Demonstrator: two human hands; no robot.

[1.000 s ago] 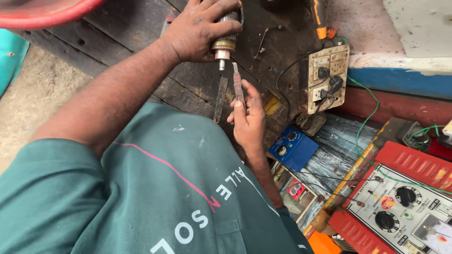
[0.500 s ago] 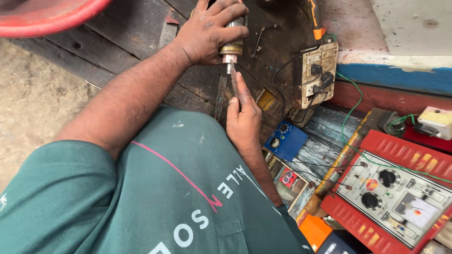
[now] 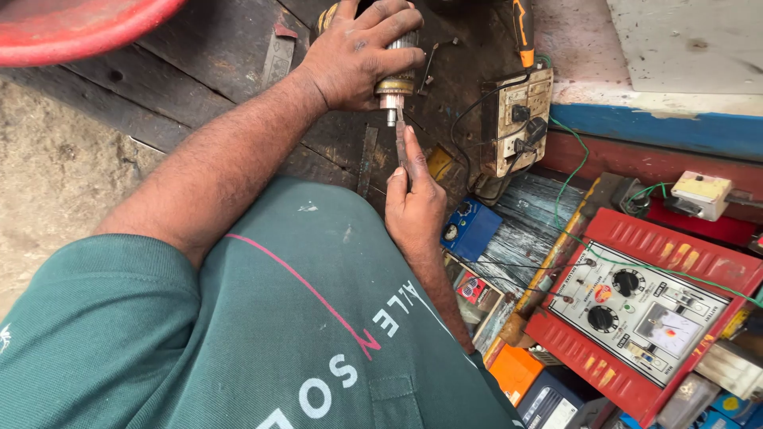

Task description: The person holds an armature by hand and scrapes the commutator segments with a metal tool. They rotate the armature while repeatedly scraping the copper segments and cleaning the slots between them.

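Note:
My left hand (image 3: 358, 52) reaches across a dark wooden bench (image 3: 214, 71) and grips a metal cylindrical part (image 3: 395, 83) whose short shaft points down toward me. My right hand (image 3: 413, 206) sits just below it and pinches a thin flat metal strip (image 3: 400, 143). The forefinger lies along the strip, and the strip's tip touches the end of the shaft. My green shirt fills the lower left of the view.
A cream socket board (image 3: 520, 119) with black plugs and wires stands right of the hands. An orange-handled tool (image 3: 522, 32) lies above it. A small blue box (image 3: 470, 229), a red meter box with dials (image 3: 636, 310) and a white switch box (image 3: 699, 195) crowd the right side. A red rim (image 3: 71, 28) is at top left.
My right hand has slid the strip up until it meets the shaft tip. My left hand keeps its grip on the cylindrical part. The view has shifted slightly.

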